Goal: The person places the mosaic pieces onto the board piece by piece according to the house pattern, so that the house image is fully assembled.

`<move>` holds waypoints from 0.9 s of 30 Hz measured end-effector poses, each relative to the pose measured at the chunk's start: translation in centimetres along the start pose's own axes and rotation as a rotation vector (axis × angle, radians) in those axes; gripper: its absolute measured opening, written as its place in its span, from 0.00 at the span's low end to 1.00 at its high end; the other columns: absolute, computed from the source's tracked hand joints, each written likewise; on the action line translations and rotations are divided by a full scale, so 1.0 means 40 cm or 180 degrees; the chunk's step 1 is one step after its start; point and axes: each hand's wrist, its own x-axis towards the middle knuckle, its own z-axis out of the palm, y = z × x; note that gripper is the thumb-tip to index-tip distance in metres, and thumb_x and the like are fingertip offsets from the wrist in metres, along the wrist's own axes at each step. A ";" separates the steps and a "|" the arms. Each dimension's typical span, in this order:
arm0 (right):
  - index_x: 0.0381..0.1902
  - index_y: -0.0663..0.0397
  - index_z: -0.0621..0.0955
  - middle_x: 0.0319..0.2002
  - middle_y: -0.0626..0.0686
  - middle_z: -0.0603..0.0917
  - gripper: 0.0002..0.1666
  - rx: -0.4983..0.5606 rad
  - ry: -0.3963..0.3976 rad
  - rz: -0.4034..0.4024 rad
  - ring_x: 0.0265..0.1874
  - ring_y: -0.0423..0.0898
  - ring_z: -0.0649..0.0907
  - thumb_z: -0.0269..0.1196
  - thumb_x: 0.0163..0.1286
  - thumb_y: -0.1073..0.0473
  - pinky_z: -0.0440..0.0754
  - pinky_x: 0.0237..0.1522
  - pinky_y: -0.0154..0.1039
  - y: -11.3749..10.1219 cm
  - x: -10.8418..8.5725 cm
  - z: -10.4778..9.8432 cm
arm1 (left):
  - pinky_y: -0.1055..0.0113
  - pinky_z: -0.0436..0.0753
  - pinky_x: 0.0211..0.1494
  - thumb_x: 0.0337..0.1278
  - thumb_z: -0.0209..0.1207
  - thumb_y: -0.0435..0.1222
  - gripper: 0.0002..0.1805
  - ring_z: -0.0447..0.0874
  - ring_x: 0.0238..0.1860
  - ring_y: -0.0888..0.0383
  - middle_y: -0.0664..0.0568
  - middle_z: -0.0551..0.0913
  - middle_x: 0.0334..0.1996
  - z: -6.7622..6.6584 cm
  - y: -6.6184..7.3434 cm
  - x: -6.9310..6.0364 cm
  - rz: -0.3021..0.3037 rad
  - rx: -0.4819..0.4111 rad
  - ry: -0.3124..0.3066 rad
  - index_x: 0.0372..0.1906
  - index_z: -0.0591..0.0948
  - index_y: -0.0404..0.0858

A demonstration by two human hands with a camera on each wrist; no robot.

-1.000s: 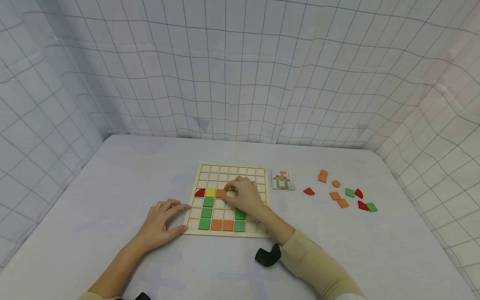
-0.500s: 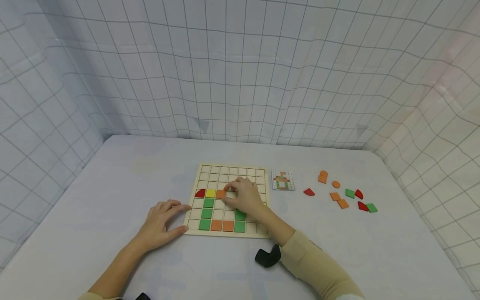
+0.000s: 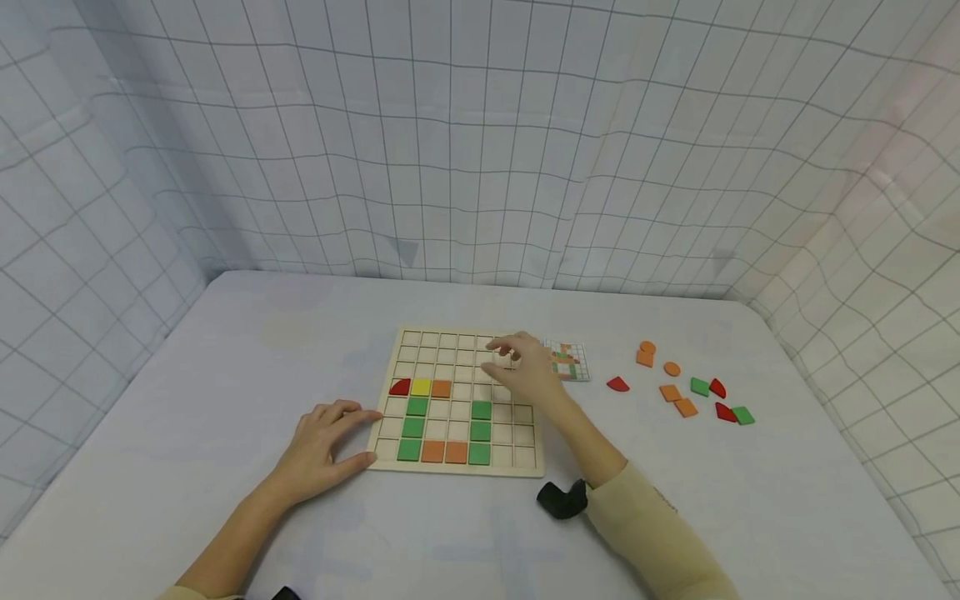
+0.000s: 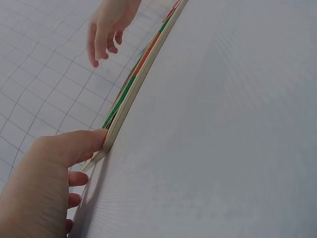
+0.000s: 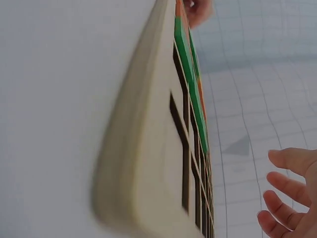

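A wooden grid board (image 3: pixel 513 457) lies on the table with green, orange, yellow and red tiles in several cells. The left hand (image 3: pixel 318 450) touches the board's left edge with thumb and forefinger; in the left wrist view the left hand's thumb (image 4: pixel 81 144) rests at the board's corner. Above the board's upper right part is the right hand (image 3: pixel 525 371), fingers parted and holding nothing. An orange tile (image 3: pixel 441 389) sits beside the yellow tile (image 3: pixel 421 387) and the red quarter tile (image 3: pixel 401 387). In the right wrist view the right hand (image 5: pixel 294 193) hovers off the board with spread fingers.
A pattern card (image 3: pixel 573 369) lies right of the board, partly behind the right hand. Farther right are loose pieces: a red quarter piece (image 3: pixel 618 384), an orange circle (image 3: pixel 672 368), a green square (image 3: pixel 700 386) and several others. A grid-lined cloth hangs behind the table.
The right hand has let go of the orange tile, which stays in its cell, and has moved right and slightly up. Its fingers have parted. The left hand has not moved.
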 end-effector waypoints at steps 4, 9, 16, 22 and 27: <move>0.43 0.58 0.81 0.34 0.56 0.79 0.17 -0.0063 0.0254 0.0201 0.34 0.50 0.76 0.67 0.56 0.57 0.72 0.35 0.41 0.054 -0.016 -0.060 | 0.54 0.61 0.43 0.39 0.67 0.44 0.25 0.67 0.44 0.52 0.51 0.73 0.45 0.000 -0.001 -0.001 -0.0010 -0.0002 -0.0004 0.49 0.78 0.46; 0.45 0.57 0.80 0.37 0.57 0.78 0.18 -0.0097 0.0375 0.0524 0.36 0.51 0.76 0.66 0.57 0.56 0.71 0.34 0.40 0.121 -0.048 -0.129 | 0.54 0.61 0.43 0.40 0.67 0.44 0.25 0.67 0.44 0.52 0.51 0.73 0.45 -0.001 0.000 -0.001 -0.0021 0.0001 -0.0016 0.49 0.78 0.46; 0.50 0.57 0.77 0.40 0.58 0.76 0.21 -0.0201 0.0420 0.0784 0.39 0.52 0.73 0.64 0.59 0.56 0.71 0.33 0.42 0.202 -0.097 -0.210 | 0.53 0.61 0.44 0.40 0.67 0.44 0.25 0.67 0.44 0.52 0.51 0.73 0.45 -0.001 0.001 0.001 -0.0008 -0.0004 -0.0010 0.49 0.78 0.46; 0.51 0.59 0.76 0.41 0.60 0.75 0.21 -0.0160 0.0448 0.0941 0.41 0.53 0.72 0.62 0.61 0.56 0.71 0.35 0.42 0.259 -0.145 -0.281 | 0.54 0.61 0.43 0.40 0.67 0.44 0.25 0.66 0.44 0.52 0.51 0.73 0.45 -0.001 -0.001 0.000 -0.0008 0.0005 -0.0013 0.49 0.78 0.46; 0.56 0.60 0.73 0.45 0.61 0.73 0.26 -0.0156 0.0291 0.1130 0.45 0.54 0.70 0.60 0.63 0.51 0.71 0.35 0.40 0.298 -0.191 -0.346 | 0.54 0.61 0.43 0.40 0.67 0.44 0.25 0.66 0.44 0.52 0.51 0.73 0.45 -0.001 -0.001 0.001 -0.0013 0.0003 -0.0019 0.49 0.78 0.46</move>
